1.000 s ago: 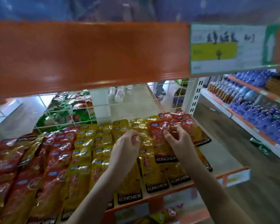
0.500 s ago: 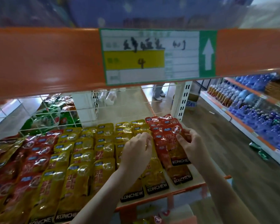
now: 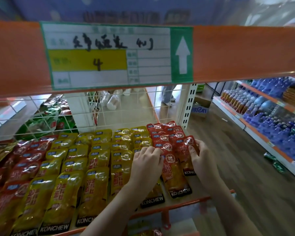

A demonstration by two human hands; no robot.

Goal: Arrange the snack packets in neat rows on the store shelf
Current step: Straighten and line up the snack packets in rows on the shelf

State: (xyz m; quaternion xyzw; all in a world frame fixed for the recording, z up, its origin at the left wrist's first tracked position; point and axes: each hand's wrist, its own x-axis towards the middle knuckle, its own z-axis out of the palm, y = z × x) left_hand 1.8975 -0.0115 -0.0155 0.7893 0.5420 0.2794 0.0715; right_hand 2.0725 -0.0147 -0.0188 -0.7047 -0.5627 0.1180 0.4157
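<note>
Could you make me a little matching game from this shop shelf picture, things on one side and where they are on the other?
Things:
1. red packets
2. yellow packets
3. green bags
4. price label

Places:
A. behind the wire grid, far left
B. on the orange beam above
C. right end of the shelf, under both hands
D. middle of the shelf

Pairs: 1-C, 2-D, 3-A, 4-B

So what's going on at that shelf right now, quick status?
Left hand and right hand both pinching the red packets at the shelf's right end. Yellow packets lined up alongside. Nothing in the way.
</note>
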